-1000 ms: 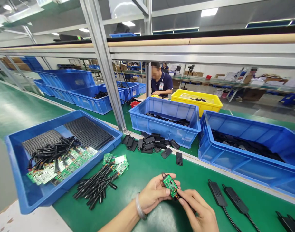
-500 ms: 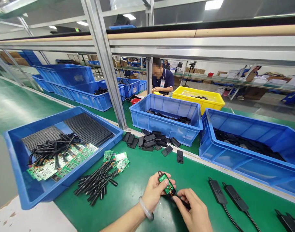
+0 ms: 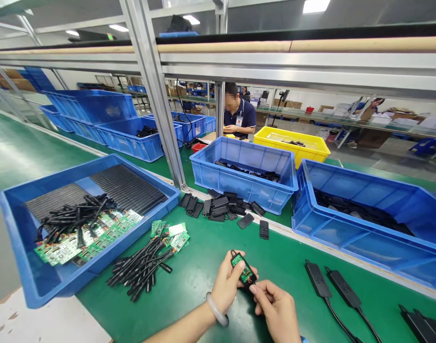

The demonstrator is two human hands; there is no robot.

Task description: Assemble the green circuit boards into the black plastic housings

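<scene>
My left hand (image 3: 225,278) holds a black plastic case half with a green circuit board (image 3: 245,273) lying in it, the thumb pressed on the board. Thin coloured wires show at the board's near end. There the thumb and forefinger of my right hand (image 3: 277,305) pinch the board's black cable, mostly hidden by the fingers. Beyond my hands lie two loose black covers (image 3: 263,229) and a heap of black case parts (image 3: 221,206). Left of them is a bunch of black cables (image 3: 141,274) with green boards attached.
A blue tray (image 3: 18,267) with cabled boards stands at the left. Blue bins (image 3: 242,188) and a yellow bin (image 3: 292,143) line the back. Closed black cased units (image 3: 318,279) with cables lie at the right. A co-worker (image 3: 244,114) is across the bench, behind a metal post (image 3: 155,90).
My right hand has shifted slightly left, its fingertips now nearer the board's wire end; the cable visible before is now mostly hidden. The left hand keeps its hold. The view has shifted slightly.
</scene>
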